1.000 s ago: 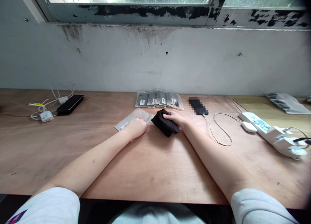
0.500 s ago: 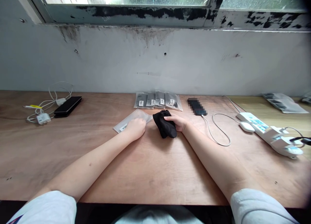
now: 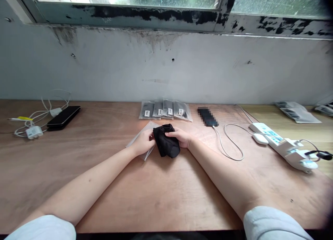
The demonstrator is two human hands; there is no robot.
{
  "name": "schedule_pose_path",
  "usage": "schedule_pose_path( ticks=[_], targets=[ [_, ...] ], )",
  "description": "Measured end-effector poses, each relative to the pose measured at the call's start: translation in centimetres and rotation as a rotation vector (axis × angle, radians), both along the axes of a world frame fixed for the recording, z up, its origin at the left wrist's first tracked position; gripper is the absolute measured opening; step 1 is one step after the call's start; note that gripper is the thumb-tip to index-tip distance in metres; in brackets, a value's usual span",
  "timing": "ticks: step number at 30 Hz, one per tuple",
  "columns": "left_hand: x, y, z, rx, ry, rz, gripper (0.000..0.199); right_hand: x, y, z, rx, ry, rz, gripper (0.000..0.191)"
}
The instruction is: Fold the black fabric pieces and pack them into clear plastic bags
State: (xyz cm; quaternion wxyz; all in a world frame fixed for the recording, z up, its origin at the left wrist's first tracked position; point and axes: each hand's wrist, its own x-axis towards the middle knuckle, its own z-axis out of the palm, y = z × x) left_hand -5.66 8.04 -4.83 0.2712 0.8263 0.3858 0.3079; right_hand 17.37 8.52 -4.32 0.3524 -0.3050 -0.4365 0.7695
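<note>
A folded piece of soft black cloth (image 3: 166, 144) is held up over the table in front of me. My right hand (image 3: 182, 137) grips it from the right, thumb on top and fingers behind. At its left edge my left hand (image 3: 143, 142) is closed, with thumb and fingertips against the fabric; its fingertips are partly hidden. A frosted plastic bag (image 3: 137, 137) lies on the table under my left hand and behind the cloth, so much of it is covered.
Several frosted bags with white labels (image 3: 159, 109) overlap by the wall. A phone (image 3: 207, 116) on a white cable lies right of them. Farther right are a power strip (image 3: 265, 130) with plugs and more bags (image 3: 299, 112). A black case (image 3: 63, 117) and white charger (image 3: 33, 132) lie left.
My left hand has come to the black cloth's left edge. The cloth has moved left and slightly nearer, now over part of the plastic bag. The camera view has shifted a little.
</note>
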Motion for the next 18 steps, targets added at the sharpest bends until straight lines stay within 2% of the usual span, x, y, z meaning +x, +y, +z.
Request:
schedule_pose_path(
  ticks=[5,13,18],
  targets=[
    [0.40,0.07,-0.77,-0.012,-0.056,0.056,0.017,-0.09,0.31,-0.03,-0.024,-0.059,-0.022,0.038],
    [0.48,0.51,-0.73,-0.053,-0.178,0.193,0.024,-0.19,0.78,-0.09,0.002,-0.115,0.077,0.043],
    [0.52,0.15,-0.54,0.004,-0.195,0.243,0.026,-0.40,0.92,0.27,0.014,-0.216,0.091,0.033]
  ],
)
